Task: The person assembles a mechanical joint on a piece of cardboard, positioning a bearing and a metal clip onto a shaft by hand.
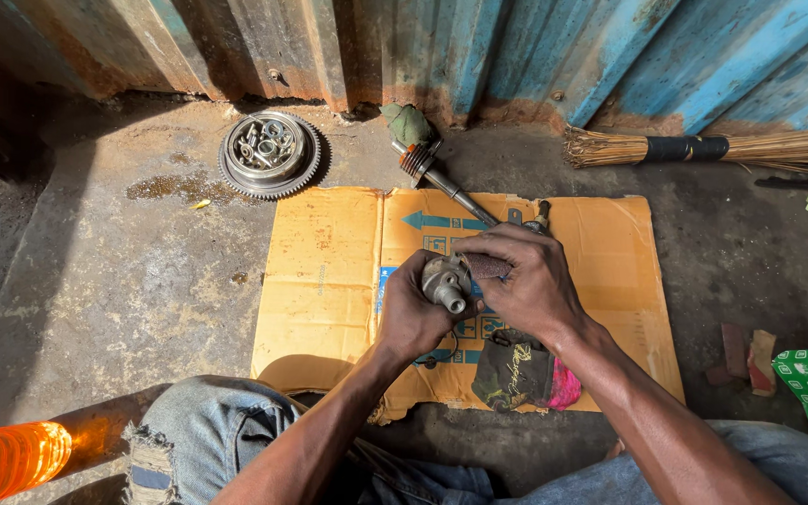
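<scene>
My left hand grips a small grey metal engine part with a round stub, held above a flattened cardboard sheet. A folded strip of brown abrasive paper is pressed against the top of that part by my right hand. Both hands meet over the middle of the cardboard. A dark rag with a pink patch lies on the cardboard just below my right wrist.
A toothed clutch basket filled with several nuts and washers sits on the concrete at the back left. A metal shaft with a green rag lies by the corrugated wall. A broom lies back right. An orange object is at the lower left.
</scene>
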